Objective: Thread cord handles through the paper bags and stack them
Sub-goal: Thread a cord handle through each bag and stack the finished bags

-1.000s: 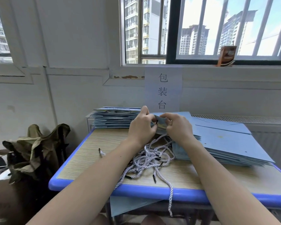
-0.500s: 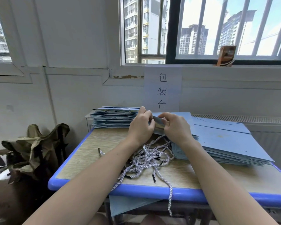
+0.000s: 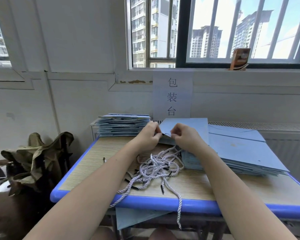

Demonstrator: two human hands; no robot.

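Observation:
A flat light-blue paper bag (image 3: 185, 126) is tilted up above the desk, its near edge held between both hands. My left hand (image 3: 148, 135) pinches a black cord tip at that edge. My right hand (image 3: 184, 135) pinches the bag's edge and a short stretch of cord right beside it. A tangle of white-grey twisted cords (image 3: 156, 168) with black tips lies on the desk under my hands. A broad pile of flat blue bags (image 3: 241, 153) lies to the right. A neat stack of bags (image 3: 121, 125) with handles stands at the back left.
The wooden desk has a blue rim (image 3: 163, 202); one cord hangs over its front edge. A paper sign (image 3: 171, 96) is on the wall behind. A crumpled olive bag (image 3: 36, 156) sits left of the desk. A small carton (image 3: 239, 58) stands on the windowsill.
The bag has been lifted and tilted up toward the wall. My hands have drawn slightly apart, with a short stretch of cord now showing between them.

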